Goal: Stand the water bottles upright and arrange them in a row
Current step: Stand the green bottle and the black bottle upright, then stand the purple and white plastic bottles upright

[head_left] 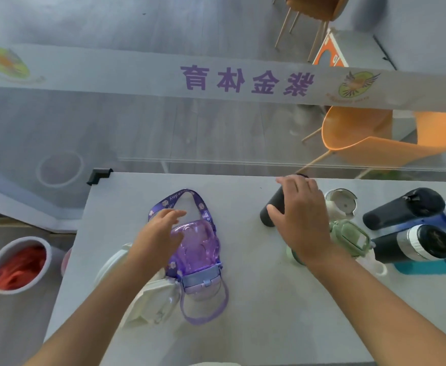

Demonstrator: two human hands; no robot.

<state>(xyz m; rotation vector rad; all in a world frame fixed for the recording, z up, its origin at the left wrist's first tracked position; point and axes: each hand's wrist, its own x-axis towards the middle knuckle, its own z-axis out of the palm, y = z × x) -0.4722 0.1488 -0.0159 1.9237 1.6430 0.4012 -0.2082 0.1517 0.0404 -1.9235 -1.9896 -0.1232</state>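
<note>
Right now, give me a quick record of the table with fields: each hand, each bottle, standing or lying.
left hand: resting on the purple bottle, not gripping
right hand: over the black bottle, grip unclear
purple bottle: lying flat, strap spread out
white bottle: lying beside the purple one
green bottle: upright
far right: two dark bottles lying
table: grey

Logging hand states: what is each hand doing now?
Left hand: open, over the purple bottle.
Right hand: fingers curled over the black bottle; grip cannot be told.

Translucent purple bottle [198, 249], black bottle [270, 210], pale green bottle [348, 235], orange chair [369, 138]
</note>
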